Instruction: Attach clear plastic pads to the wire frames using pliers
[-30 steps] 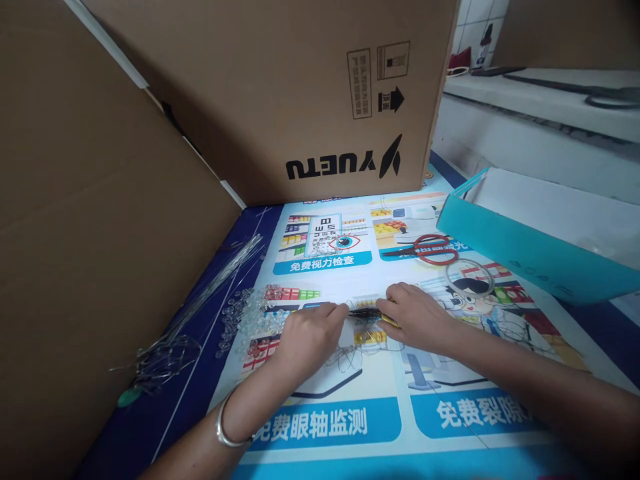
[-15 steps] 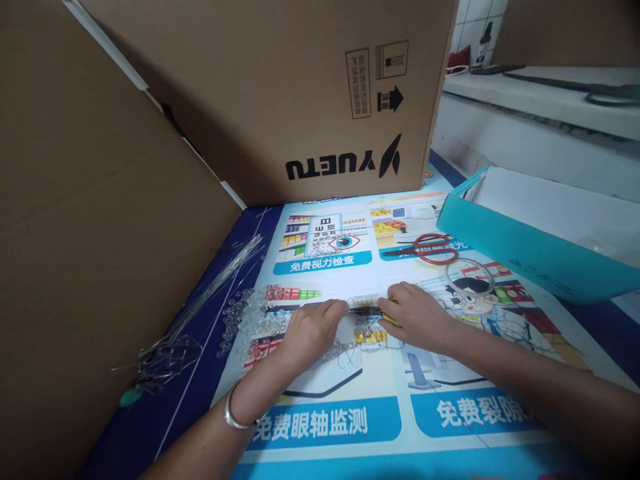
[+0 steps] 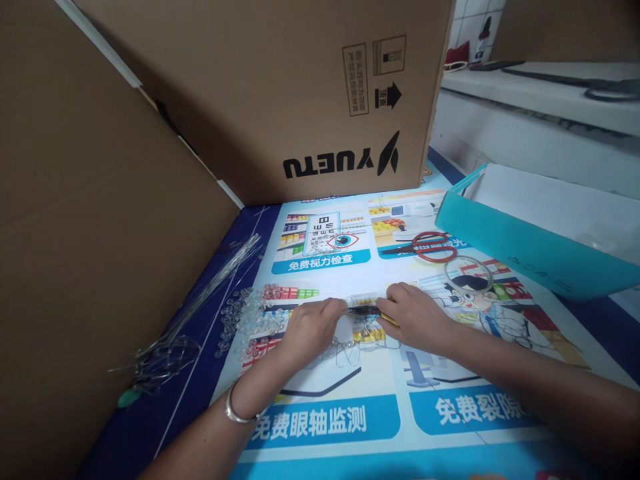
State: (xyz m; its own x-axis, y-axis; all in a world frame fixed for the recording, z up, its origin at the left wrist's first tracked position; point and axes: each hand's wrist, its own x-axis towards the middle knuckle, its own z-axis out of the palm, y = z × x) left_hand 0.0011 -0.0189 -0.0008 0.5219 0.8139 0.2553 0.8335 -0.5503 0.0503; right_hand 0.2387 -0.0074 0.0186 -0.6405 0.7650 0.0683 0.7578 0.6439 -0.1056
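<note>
My right hand (image 3: 417, 316) is closed around the yellow handles of a pair of pliers (image 3: 365, 311), whose dark jaws point left. My left hand (image 3: 314, 328), a silver bangle on its wrist, pinches at the tips of the jaws; its fingers hide what they hold. Just below the jaws, thin wire with clear beads (image 3: 369, 333) hangs or lies between the hands; which, I cannot tell. Loose clear beads (image 3: 250, 321) are spread to the left of my left hand.
Red-handled scissors (image 3: 434, 247) and a coil of wire (image 3: 469, 275) lie beyond my right hand. A bundle of wires (image 3: 215, 280) rests at left. Cardboard (image 3: 320, 87) stands behind and along the left. An open teal box (image 3: 530, 250) sits at right.
The view has shifted very slightly. Both hands and the pliers keep almost the same pose, with no other visible change.
</note>
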